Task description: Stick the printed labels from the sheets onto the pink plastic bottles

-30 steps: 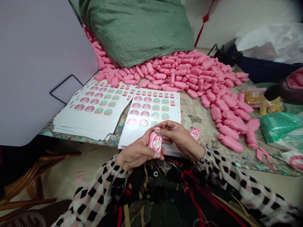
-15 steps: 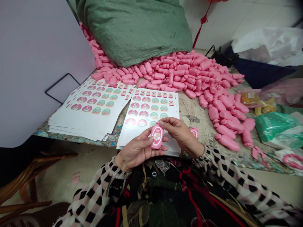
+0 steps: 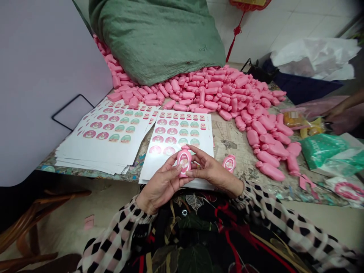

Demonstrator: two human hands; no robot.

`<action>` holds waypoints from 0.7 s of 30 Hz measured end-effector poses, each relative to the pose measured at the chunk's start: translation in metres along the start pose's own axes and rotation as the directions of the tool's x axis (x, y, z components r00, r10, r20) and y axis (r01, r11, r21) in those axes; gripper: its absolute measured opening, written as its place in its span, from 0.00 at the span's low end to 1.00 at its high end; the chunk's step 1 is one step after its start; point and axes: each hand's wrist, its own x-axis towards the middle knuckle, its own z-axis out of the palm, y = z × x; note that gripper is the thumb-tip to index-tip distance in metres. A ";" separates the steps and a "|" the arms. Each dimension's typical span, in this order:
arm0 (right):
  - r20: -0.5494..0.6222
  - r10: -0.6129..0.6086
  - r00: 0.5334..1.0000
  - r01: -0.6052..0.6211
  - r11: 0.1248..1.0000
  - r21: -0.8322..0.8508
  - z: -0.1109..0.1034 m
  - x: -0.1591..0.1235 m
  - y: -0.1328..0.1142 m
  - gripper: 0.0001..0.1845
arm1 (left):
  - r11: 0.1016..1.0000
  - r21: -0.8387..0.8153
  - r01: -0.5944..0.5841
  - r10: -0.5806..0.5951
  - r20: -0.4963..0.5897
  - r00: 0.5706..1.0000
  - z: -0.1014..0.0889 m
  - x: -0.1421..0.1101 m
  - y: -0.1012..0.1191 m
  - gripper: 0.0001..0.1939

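Note:
A small pink bottle with a round label on its face stands upright between both hands, just above the table's near edge. My left hand grips it from the left with thumb and fingers. My right hand pinches its right side. Under the hands lies a white sticker sheet with rows of round pink and green labels. A second labelled pink bottle lies on the table right of my right hand.
A stack of sticker sheets sits at the left. A big pile of plain pink bottles spreads from a green sack to the right. Another person's hand reaches in at far right, near green packets.
The bottle has been turned upright and raised slightly over the sheet. My right fingers shifted from its top to its right side. The view tilted; another person's hand appeared at right.

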 end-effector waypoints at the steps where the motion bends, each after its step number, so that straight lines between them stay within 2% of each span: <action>1: 0.003 0.001 1.000 -0.001 1.000 0.008 0.000 -0.001 0.000 0.47 | 1.000 0.003 0.002 -0.002 -0.004 1.000 0.001 0.000 0.000 0.24; 4: 0.001 0.006 1.000 -0.006 0.999 0.045 0.002 -0.002 -0.002 0.46 | 1.000 0.013 -0.001 0.001 -0.013 1.000 0.005 0.000 0.001 0.27; 10: -0.069 0.021 0.997 -0.011 0.990 0.141 0.004 -0.003 -0.004 0.35 | 0.997 0.075 -0.009 0.011 -0.030 0.999 0.009 0.001 -0.002 0.28; 14: -0.092 -0.008 0.996 0.012 0.999 0.047 0.000 -0.004 -0.003 0.30 | 0.994 0.106 0.007 -0.004 -0.031 1.000 0.009 0.000 -0.002 0.29; 19: -0.215 0.005 0.977 -0.022 0.997 -0.076 -0.003 -0.005 -0.010 0.26 | 0.987 0.161 0.012 -0.006 -0.037 0.999 0.009 -0.001 -0.003 0.30; 21: -0.222 -0.012 0.975 -0.007 0.996 -0.086 -0.004 -0.005 -0.014 0.25 | 0.982 0.189 0.015 -0.006 -0.046 0.999 0.009 -0.001 -0.003 0.31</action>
